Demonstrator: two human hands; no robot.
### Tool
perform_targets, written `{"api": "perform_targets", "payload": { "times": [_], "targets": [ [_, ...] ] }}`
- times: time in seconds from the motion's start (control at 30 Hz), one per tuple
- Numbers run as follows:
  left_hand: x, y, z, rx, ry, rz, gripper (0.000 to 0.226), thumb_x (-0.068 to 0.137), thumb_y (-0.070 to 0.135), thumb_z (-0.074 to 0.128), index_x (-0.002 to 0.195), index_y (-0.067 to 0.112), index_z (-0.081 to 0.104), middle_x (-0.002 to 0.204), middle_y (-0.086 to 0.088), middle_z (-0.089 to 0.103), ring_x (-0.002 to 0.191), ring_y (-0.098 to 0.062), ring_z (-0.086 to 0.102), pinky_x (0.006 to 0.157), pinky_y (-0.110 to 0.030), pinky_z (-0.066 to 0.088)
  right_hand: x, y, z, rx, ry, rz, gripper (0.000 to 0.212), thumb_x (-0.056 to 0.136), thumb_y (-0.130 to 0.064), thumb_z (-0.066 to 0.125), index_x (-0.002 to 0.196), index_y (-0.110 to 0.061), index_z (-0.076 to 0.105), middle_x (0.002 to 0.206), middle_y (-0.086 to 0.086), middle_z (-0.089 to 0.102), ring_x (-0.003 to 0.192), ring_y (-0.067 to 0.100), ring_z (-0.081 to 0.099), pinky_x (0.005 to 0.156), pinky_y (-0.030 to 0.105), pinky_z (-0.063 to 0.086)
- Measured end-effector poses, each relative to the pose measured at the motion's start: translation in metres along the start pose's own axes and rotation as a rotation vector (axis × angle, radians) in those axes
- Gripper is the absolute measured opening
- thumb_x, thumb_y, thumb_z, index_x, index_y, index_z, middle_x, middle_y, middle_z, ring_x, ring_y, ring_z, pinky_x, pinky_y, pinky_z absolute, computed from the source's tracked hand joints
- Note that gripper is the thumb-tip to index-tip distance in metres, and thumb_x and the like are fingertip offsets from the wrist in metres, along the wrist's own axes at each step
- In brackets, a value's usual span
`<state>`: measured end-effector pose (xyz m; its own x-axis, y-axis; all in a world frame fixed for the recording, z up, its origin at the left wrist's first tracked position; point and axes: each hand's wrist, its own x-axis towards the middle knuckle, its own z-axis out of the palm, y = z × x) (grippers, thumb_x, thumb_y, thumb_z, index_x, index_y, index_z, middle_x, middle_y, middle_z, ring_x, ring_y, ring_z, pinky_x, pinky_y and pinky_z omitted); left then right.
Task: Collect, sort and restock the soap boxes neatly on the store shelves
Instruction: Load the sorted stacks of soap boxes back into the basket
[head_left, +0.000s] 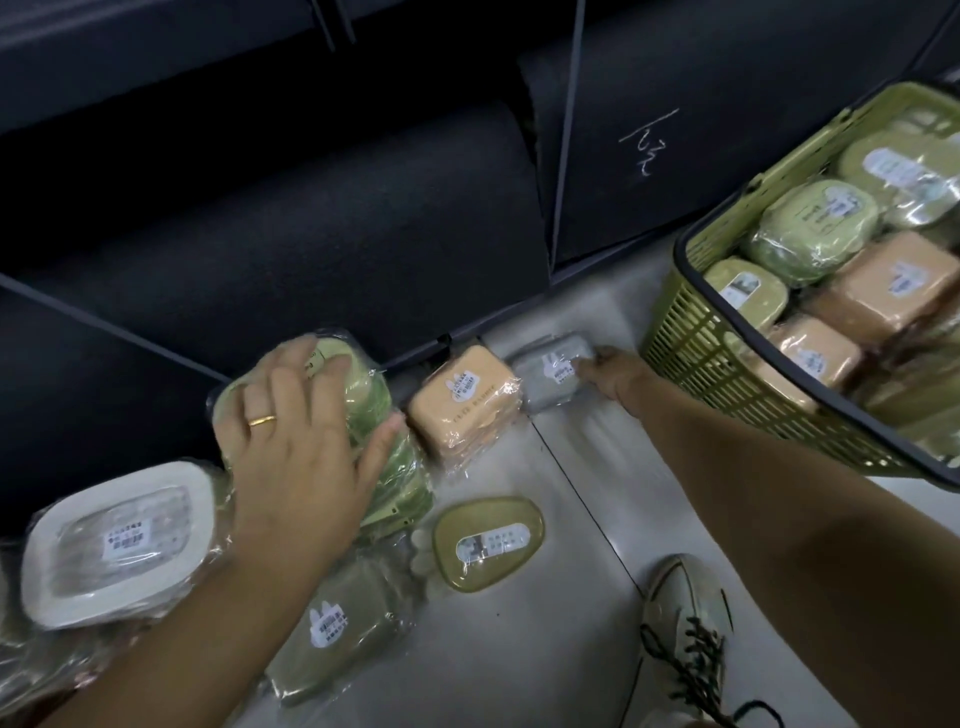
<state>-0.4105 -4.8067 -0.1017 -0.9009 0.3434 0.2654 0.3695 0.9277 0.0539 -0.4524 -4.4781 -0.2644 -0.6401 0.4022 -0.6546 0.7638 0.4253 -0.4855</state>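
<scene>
As left hand (296, 447) splays on green box (366, 395), right hand's (613, 371) grey box (543, 384) hold unclear.

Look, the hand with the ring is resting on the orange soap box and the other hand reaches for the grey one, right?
Not quite. The head view shows the left hand with the ring resting on the green soap box, not the orange soap box. The right hand does reach for the grey soap box.
</scene>
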Motion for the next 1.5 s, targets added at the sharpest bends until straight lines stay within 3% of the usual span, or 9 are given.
{"api": "perform_targets", "payload": {
  "times": [0.17,0.27,0.4,0.57,0.8,0.97,1.17,1.3,1.5],
  "targets": [
    [0.000,0.060,0.040,-0.115,-0.207,0.342,0.071,0.092,0.055,0.035,0.138,0.003,0.049,0.145,-0.018,0.048,0.137,-0.031,0.035,0.116,-0.043,0.023,-0.002,-0.023,-0.008,-0.445,-0.108,-0.054,0.064,0.095,-0.051,0.049,0.141,-0.006,0.043,0.141,0.017,0.049,0.125,0.033,0.049,0.101,0.034,0.039],
    [0.005,0.092,0.078,-0.085,-0.499,0.187,0.082,0.086,0.061,0.028,0.139,0.003,0.052,0.146,-0.019,0.046,0.138,-0.033,0.042,0.113,-0.043,0.028,-0.007,-0.038,-0.017,-0.660,-0.150,-0.073,0.064,0.098,-0.054,0.041,0.140,-0.006,0.044,0.140,0.016,0.050,0.126,0.030,0.050,0.099,0.031,0.039],
    [0.011,0.111,0.109,-0.037,-0.670,-0.021,0.088,0.097,0.064,0.022,0.153,0.005,-0.011,0.161,-0.015,-0.017,0.149,-0.031,-0.017,0.118,-0.041,-0.011,-0.018,-0.066,-0.035,-0.837,-0.231,-0.126,0.062,0.097,-0.054,0.043,0.134,-0.005,0.050,0.135,0.013,0.054,0.120,0.027,0.054,0.092,0.027,0.041],
    [0.006,0.111,0.108,0.052,-0.685,0.017,0.084,0.098,0.062,0.019,0.153,0.007,-0.014,0.162,-0.011,-0.018,0.149,-0.031,-0.016,0.120,-0.043,-0.008,-0.051,-0.107,-0.053,-0.927,-0.363,-0.283,0.062,0.098,-0.054,0.041,0.132,-0.003,0.052,0.134,0.013,0.054,0.120,0.029,0.055,0.098,0.032,0.042],
    [-0.010,0.101,0.097,0.007,-0.713,0.138,0.084,0.094,0.065,0.018,0.156,0.012,-0.003,0.164,-0.005,-0.010,0.150,-0.026,-0.012,0.121,-0.041,-0.006,-0.129,-0.077,-0.152,-0.338,-0.424,-0.402,0.046,0.100,-0.036,0.047,0.134,-0.006,0.049,0.127,0.010,0.059,0.116,0.021,0.059,0.099,0.031,0.049],
    [0.005,0.119,0.090,-0.186,-0.642,0.041,0.107,0.072,0.077,-0.001,0.155,0.011,0.013,0.162,-0.007,0.011,0.150,-0.027,0.004,0.122,-0.039,0.003,-0.124,-0.004,-0.265,0.286,-0.088,-0.328,0.065,0.081,-0.049,0.066,0.126,-0.004,0.056,0.106,0.010,0.068,0.096,0.022,0.068,0.087,0.033,0.056],
    [0.067,0.240,0.044,-0.637,-0.259,0.191,0.076,0.090,0.065,0.023,0.146,0.015,0.036,0.146,0.000,0.035,0.134,-0.016,0.030,0.110,-0.028,0.024,-0.074,0.082,-0.318,0.067,0.296,-0.198,0.038,0.096,-0.028,0.058,0.126,-0.006,0.058,0.119,0.014,0.060,0.110,0.028,0.056,0.097,0.041,0.046],
    [0.116,0.330,0.037,-0.736,-0.346,0.303,0.062,0.097,0.052,0.040,0.146,0.014,0.034,0.143,-0.001,0.034,0.126,-0.021,0.040,0.101,-0.033,0.035,-0.038,0.088,-0.326,-0.085,0.313,-0.206,0.052,0.091,-0.033,0.064,0.136,-0.009,0.050,0.130,0.013,0.056,0.111,0.027,0.056,0.098,0.037,0.045],
    [0.163,0.394,0.113,-0.522,-0.850,-0.368,0.079,0.094,0.043,0.053,0.152,0.008,0.013,0.154,-0.013,0.017,0.139,-0.036,0.023,0.112,-0.048,0.032,0.016,0.066,-0.324,-0.240,0.265,-0.127,0.081,0.083,-0.059,0.062,0.145,-0.014,0.034,0.139,0.016,0.049,0.122,0.034,0.051,0.106,0.047,0.041]
  ]
}}
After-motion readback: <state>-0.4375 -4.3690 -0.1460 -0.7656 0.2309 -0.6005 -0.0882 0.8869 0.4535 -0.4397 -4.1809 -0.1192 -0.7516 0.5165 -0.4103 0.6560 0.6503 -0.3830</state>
